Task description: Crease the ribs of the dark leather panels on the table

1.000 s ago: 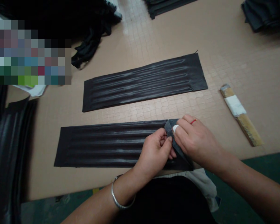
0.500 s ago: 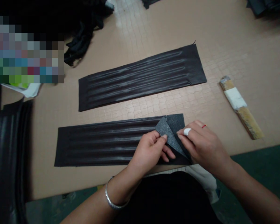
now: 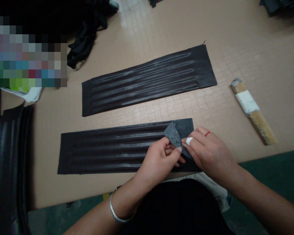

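Observation:
A dark ribbed panel (image 3: 107, 147) lies along the table's front edge. Its right end is peeled back, showing a grey fuzzy underside on the folded flap (image 3: 172, 133). My left hand (image 3: 160, 160) pinches this flap between thumb and fingers. My right hand (image 3: 208, 147), with white tape round one finger and a red ring, is closed at the flap's right side, fingertips pressed together; what they pinch is too small to make out. Behind lies a second dark ribbed panel (image 3: 147, 80), flat and untouched.
A yellowish bar wrapped in white (image 3: 247, 101) lies at the right of the tan table (image 3: 235, 42). Stacked dark panels (image 3: 9, 163) stand at the left edge. Black material (image 3: 83, 49) covers the back left, and more dark pieces (image 3: 284, 6) lie back right.
My right hand has moved slightly left, closer to my left hand. My left thumb has shifted right and down along the flap, which is now more bent.

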`<act>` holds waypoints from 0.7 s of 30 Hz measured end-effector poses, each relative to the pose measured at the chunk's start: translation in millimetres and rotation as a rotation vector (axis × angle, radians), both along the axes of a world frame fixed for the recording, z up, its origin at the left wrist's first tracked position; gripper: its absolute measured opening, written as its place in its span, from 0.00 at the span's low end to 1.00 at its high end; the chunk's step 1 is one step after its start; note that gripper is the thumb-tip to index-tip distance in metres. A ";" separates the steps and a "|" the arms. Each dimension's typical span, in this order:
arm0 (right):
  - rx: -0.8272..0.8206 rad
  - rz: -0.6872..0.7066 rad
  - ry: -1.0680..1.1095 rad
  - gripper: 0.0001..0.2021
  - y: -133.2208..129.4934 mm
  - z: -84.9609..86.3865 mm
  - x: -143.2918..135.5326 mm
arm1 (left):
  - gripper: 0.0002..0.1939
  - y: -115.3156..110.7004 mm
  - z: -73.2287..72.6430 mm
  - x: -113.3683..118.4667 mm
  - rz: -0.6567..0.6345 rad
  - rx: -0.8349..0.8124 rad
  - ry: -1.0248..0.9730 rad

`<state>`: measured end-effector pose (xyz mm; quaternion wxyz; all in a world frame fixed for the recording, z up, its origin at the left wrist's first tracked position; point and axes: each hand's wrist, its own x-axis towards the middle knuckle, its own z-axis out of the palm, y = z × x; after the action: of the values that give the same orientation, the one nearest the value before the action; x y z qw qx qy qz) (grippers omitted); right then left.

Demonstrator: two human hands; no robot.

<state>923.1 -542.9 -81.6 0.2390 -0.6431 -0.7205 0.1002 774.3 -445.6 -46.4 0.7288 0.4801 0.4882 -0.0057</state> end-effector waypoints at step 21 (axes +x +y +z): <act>0.104 -0.168 -0.077 0.07 9.1 -8.0 17.6 | 0.04 -0.1 -8.7 -3.6 0.030 -0.044 -0.060</act>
<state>940.7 -533.8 -89.6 0.2519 -0.6915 -0.6768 0.0174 770.7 -445.7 -55.1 0.7537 0.4565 0.4727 0.0088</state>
